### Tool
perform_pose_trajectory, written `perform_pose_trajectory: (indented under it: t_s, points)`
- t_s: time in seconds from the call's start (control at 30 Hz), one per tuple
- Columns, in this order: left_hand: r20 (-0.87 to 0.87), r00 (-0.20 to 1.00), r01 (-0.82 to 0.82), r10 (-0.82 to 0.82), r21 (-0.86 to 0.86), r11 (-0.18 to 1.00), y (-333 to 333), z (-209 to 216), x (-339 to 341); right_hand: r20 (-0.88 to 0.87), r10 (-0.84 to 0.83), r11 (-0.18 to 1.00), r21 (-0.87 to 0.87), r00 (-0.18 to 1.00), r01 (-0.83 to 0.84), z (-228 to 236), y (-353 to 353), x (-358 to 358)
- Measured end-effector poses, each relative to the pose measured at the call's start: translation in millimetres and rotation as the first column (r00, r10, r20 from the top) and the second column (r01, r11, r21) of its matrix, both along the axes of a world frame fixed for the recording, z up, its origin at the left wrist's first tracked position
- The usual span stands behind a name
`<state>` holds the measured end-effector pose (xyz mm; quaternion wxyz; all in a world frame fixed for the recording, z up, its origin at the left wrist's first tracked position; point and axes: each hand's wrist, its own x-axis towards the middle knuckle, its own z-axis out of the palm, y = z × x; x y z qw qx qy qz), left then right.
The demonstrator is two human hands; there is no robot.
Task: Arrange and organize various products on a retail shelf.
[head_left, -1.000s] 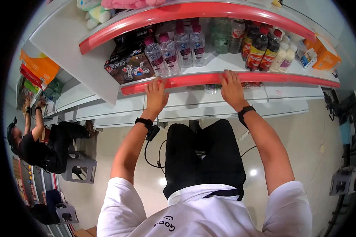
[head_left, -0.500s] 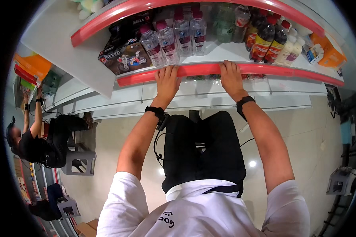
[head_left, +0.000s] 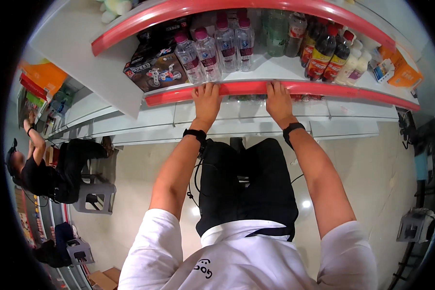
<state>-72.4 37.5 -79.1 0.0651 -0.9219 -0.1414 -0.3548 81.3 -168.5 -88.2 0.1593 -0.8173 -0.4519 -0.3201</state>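
Both of my hands are at the red shelf-edge strip [head_left: 241, 87] of the white shelf in front of me. My left hand [head_left: 207, 102] has its fingers together, bent over the strip below the clear water bottles. About a hand's length to the right, my right hand [head_left: 278, 101] curls its fingers over the same strip. My thumbs are mostly hidden. Behind the strip stand several clear bottles [head_left: 210, 60] with magenta caps. Right of them are a green bottle [head_left: 276, 41] and dark drink bottles [head_left: 320, 57] with red caps.
A toy vehicle box [head_left: 157, 73] stands at the shelf's left end. White bottles [head_left: 356, 65] and an orange box [head_left: 405, 67] are at its right. Another red-edged shelf [head_left: 246, 4] overhangs this one. At left, a person [head_left: 41, 174] sits on a grey stool [head_left: 94, 198] by another shelf.
My right hand has shifted slightly left along the strip, and its fingers look more bent. My left hand stays on the strip. The seated person's arms have come lower and closer to their body.
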Motion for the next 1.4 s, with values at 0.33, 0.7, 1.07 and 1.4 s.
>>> perform_pose_trajectory:
  t_s: [0.33,0.7,1.07,1.4]
  points:
    - [-0.023,0.915,0.403,-0.402,0.039,0.914,-37,45,39,-0.126,0.043,0.998,-0.05,0.991,-0.05,71,5,33]
    - [-0.08,0.848,0.517,-0.525,-0.101,0.85,-66,49,132,-0.249,-0.051,0.997,-0.065,0.967,0.036,57,25,92]
    - [-0.011,0.886,0.458,-0.464,-0.134,0.879,-64,31,141,-0.263,-0.094,0.995,-0.058,0.96,0.081,57,31,90]
    - [-0.059,0.946,0.304,-0.318,-0.169,0.938,-63,31,137,-0.197,-0.149,0.977,-0.18,0.969,0.113,57,38,86]
